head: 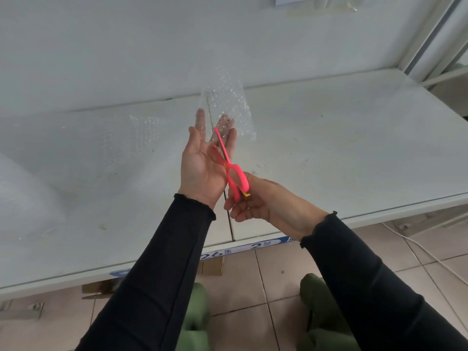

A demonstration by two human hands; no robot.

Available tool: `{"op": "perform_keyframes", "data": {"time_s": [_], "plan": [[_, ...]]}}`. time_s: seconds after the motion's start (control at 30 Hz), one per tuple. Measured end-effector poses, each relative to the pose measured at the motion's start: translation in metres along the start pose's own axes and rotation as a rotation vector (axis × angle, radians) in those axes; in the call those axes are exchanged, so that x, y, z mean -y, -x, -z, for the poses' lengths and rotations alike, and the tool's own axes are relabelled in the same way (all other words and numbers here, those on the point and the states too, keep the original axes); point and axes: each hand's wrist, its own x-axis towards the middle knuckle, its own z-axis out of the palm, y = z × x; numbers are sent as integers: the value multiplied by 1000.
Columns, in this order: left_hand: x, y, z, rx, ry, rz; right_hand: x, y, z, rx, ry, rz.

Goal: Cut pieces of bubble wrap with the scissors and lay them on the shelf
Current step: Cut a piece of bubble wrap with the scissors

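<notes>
My left hand point(202, 163) is raised palm-up over the white shelf point(342, 148), fingers stretched out. A small clear piece of bubble wrap point(228, 102) stands up from those fingers, and the fingertips show through it. The pink scissors point(231, 171) lie across the palm, blades apart and pointing at the wrap. My right hand point(266, 201) grips their handle loops from below right. Another cut piece of bubble wrap point(141, 138) lies flat on the shelf to the left. A large bubble wrap sheet point(25, 188) covers the shelf's left end.
The shelf's front edge carries blue and white labels point(268, 245). A metal upright point(430, 34) rises at the back right. Below are a tiled floor, a white cable point(417, 247), cardboard point(212, 267) under the shelf and my green slippers point(319, 312).
</notes>
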Motion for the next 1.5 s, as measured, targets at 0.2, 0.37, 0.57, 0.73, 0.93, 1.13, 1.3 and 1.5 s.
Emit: {"op": "perform_keyframes", "data": {"time_s": [0.2,0.37,0.57,0.73,0.93,1.13,1.3,1.5], "plan": [[4,4,-6,-3,-54,6,2,-6,-2,-87,-109,3],[5,9,-8,33,-84,29,4,-7,-1,-127,-132,31],[3,13,-7,116,-140,91,6,-8,-1,-154,-174,51],[3,13,-6,167,-83,118,7,-9,1,-163,-170,46],[4,12,-9,171,-106,115,5,-10,-2,-206,-180,91],[7,14,-11,169,-153,93,8,-9,-4,-217,-161,84],[6,14,-10,179,-151,98,10,-8,-6,-237,-122,82],[6,17,-14,148,-111,96,6,-8,-10,-248,-142,84]]}}
